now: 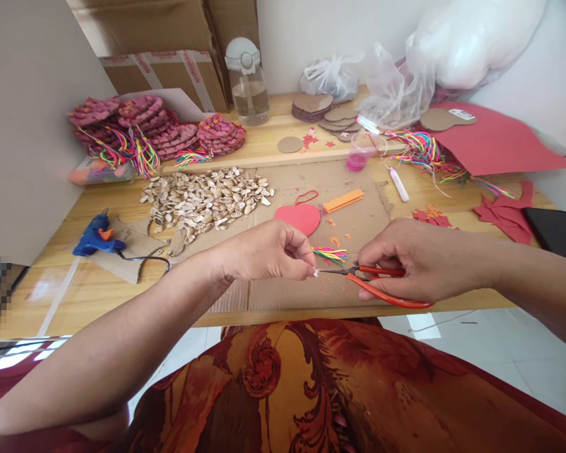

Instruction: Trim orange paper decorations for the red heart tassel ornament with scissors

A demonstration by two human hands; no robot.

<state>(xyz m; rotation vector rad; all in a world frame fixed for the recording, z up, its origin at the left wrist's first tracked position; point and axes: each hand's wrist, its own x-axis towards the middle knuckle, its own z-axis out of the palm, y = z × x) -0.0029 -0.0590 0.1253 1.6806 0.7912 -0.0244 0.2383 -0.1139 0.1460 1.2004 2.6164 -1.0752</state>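
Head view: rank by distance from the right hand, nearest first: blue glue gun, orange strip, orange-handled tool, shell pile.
From the right hand:
1. Orange-handled tool: in its grip.
2. Orange strip: on the cardboard, ahead and to the left.
3. Shell pile: farther left.
4. Blue glue gun: at the table's far left.

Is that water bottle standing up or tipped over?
Upright: the water bottle has its lid at the top and its liquid at the bottom.
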